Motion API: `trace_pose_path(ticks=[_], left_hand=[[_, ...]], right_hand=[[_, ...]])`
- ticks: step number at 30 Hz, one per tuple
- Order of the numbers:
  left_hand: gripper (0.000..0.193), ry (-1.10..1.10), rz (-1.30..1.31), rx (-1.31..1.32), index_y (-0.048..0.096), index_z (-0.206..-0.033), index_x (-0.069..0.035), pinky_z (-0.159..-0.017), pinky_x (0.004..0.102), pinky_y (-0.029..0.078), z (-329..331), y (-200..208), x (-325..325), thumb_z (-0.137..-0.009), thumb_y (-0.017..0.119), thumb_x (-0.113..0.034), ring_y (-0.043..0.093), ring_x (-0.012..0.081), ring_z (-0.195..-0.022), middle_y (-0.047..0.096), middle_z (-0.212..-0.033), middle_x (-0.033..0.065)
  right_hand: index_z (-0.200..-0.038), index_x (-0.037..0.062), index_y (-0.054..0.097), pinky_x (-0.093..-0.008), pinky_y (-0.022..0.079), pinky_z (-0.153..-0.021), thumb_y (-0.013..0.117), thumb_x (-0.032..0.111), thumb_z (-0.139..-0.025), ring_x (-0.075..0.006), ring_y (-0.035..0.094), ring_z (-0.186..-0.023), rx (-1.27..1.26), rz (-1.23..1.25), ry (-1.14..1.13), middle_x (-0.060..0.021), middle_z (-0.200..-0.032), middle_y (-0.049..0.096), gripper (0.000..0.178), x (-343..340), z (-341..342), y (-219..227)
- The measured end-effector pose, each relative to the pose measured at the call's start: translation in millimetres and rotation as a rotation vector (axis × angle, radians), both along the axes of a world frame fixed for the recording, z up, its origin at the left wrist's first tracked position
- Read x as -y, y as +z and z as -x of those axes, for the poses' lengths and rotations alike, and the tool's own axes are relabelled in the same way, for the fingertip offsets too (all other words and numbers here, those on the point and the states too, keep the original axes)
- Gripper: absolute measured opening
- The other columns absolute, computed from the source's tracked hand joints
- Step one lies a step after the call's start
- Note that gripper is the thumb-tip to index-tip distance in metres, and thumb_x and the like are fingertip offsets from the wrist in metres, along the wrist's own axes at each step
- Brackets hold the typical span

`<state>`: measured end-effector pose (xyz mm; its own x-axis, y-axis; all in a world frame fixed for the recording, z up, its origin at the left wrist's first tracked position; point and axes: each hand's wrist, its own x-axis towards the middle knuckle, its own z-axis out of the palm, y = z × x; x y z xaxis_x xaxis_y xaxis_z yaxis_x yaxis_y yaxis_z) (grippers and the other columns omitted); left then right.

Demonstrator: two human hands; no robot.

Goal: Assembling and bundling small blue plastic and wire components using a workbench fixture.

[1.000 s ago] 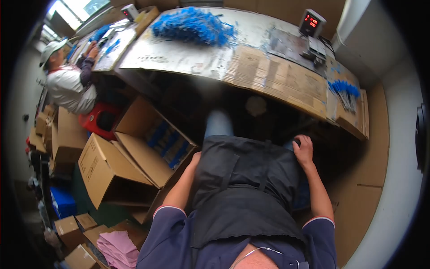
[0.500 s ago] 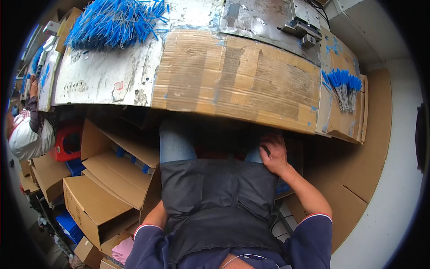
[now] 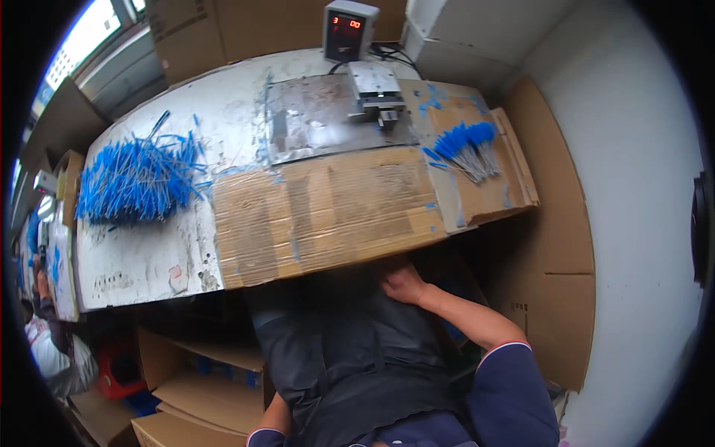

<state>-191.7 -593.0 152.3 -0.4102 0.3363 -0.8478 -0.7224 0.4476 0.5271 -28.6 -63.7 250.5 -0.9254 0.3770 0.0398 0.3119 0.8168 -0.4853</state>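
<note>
My right hand point(image 3: 404, 283) is just below the table's front edge, over my lap, with its fingers curled in at the edge of my black apron point(image 3: 335, 350). Shadow hides part of the fingertips. Of my left arm only a bit of forearm point(image 3: 274, 419) shows low beside the apron; the left hand is out of sight. On the table, a large heap of thin blue-and-metal pieces point(image 3: 138, 179) lies at the left. A smaller bundle of blue-tipped pieces point(image 3: 469, 149) lies on the right.
A cardboard sheet point(image 3: 328, 212) covers the table's front. Behind it are a metal plate point(image 3: 309, 123), a small metal fixture point(image 3: 376, 86) and a box with a red display point(image 3: 348, 33). Open cartons point(image 3: 201, 395) stand lower left. Another person point(image 3: 56, 343) sits far left beside a red stool point(image 3: 119, 372).
My view has tilted up and shifted, bringing the display box into sight. My right hand has closed at the apron, which covers more of my knees.
</note>
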Motion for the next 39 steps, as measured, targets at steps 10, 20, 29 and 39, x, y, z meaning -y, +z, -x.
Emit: trace_pose_path(ticks=[10,20,29,39], left_hand=[[0.033,-0.039,-0.057,-0.164,0.069,-0.115,0.006,-0.072,0.0345,0.055,16.1,-4.1,35.9,-0.092,0.07,-0.017,0.068,0.0189,-0.08,0.072,-0.097,0.0091],[0.032,0.106,0.056,-0.19,0.069,-0.115,0.006,-0.071,0.035,0.054,16.0,15.2,-2.3,-0.092,0.07,-0.017,0.068,0.019,-0.08,0.072,-0.097,0.0088],[0.012,-0.025,0.054,-0.608,0.067,-0.098,0.002,-0.063,0.0215,0.045,40.5,114.3,-42.1,-0.097,0.061,-0.008,0.058,0.0074,-0.071,0.064,-0.078,-0.001],[0.023,-0.71,-0.73,-1.624,0.066,-0.103,-0.002,-0.083,0.0397,0.053,18.2,301.2,-383.6,-0.081,0.071,0.005,0.065,0.0338,-0.095,0.065,-0.1,0.0163]], right_hand=[[-0.105,0.0019,0.062,-0.0418,0.053,-0.086,0.069,0.0,-0.078,-0.0358,0.064,-0.097,-0.697,-0.473,-0.546,-0.0155,-0.102,0.067,0.028,-38.5,-39.2,196.5],[-0.117,0.0026,0.067,-0.0431,0.05,-0.096,0.077,0.035,-0.077,-0.0345,0.063,-0.111,-0.214,-0.375,-0.989,-0.0167,-0.114,0.07,0.052,-229.8,-63.6,196.1],[-0.111,-0.0064,0.07,-0.0407,0.052,-0.096,0.086,0.044,-0.058,-0.0353,0.067,-0.111,0.264,-0.021,-0.966,-0.0253,-0.116,0.07,0.075,-302.9,-64.6,178.3],[-0.101,-0.0003,0.075,-0.0456,0.053,-0.094,0.068,0.024,-0.071,-0.0391,0.066,-0.11,0.4,-0.191,-0.957,-0.0225,-0.115,0.07,0.039,-305.5,-26.1,183.3]])
